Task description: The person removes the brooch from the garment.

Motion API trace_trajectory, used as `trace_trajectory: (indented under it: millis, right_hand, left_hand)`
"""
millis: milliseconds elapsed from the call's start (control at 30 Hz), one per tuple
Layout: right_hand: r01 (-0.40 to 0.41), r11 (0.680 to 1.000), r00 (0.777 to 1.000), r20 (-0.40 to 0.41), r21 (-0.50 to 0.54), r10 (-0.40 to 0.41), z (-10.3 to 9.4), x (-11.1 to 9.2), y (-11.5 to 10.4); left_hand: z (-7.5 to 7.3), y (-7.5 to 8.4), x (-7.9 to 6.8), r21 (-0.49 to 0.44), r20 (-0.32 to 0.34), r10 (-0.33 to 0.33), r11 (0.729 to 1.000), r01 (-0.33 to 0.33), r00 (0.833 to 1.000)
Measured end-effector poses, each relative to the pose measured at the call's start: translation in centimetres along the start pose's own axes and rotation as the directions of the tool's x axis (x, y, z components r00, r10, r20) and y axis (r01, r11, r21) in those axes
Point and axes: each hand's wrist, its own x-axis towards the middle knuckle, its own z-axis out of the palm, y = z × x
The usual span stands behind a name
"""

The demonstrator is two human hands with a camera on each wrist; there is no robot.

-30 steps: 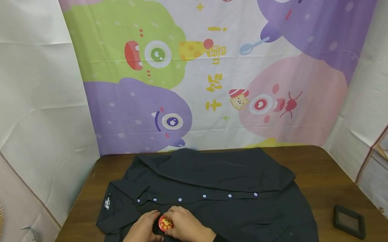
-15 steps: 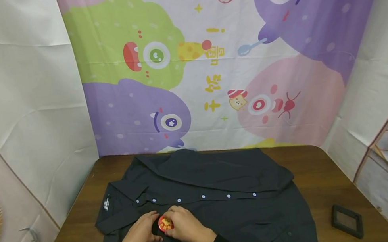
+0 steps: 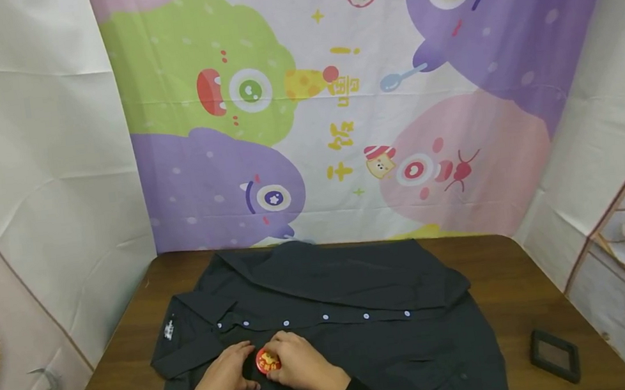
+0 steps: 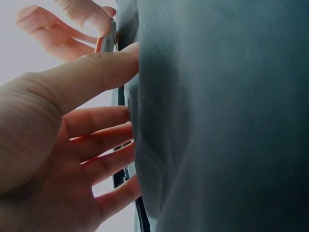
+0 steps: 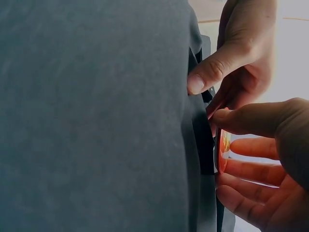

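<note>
A dark button-up shirt (image 3: 377,355) lies spread over the table, a row of pale buttons running across it. On its front, left of centre, is a round red pin badge (image 3: 268,360) with a yellow picture. My right hand (image 3: 299,360) grips the badge by its edge, thumb and fingertips around the rim, as the right wrist view shows. The badge's back is mostly hidden, so I cannot tell whether its pin passes through the cloth. Just left of it, my left hand (image 3: 223,379) rests on the shirt, its thumb and fairly straight fingertips touching the fabric.
The brown wooden table (image 3: 507,276) shows on both sides of the shirt. A small black frame (image 3: 555,356) lies at the right. Behind the table hangs a cartoon-printed cloth (image 3: 344,217), with white sheets (image 3: 57,185) beside it.
The head view has shifted slightly, so the scene sits a little further left. Both hands and the badge keep nearly the same place on the shirt.
</note>
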Motion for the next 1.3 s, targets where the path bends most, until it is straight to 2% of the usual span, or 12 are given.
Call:
trace_trajectory:
  millis: [467, 967, 1300]
  right_hand:
    - [0.009, 0.999, 1.0, -0.01, -0.032, -0.009, -0.6, -0.4, 0.4]
    - [-0.006, 1.0, 1.0, -0.006, -0.006, 0.006, -1.0, -0.9, 0.7]
    - [0.008, 1.0, 1.0, -0.025, 0.006, -0.008, -1.1, -1.0, 0.8]
  left_hand:
    - [0.0, 0.2, -0.1, 0.013, -0.013, 0.014, 1.0, -0.014, 1.0]
    - [0.2, 0.6, -0.1, -0.057, 0.019, 0.012, 0.998, -0.011, 1.0]
    - [0.2, 0.5, -0.1, -0.067, -0.007, 0.032, 0.997, -0.033, 0.999]
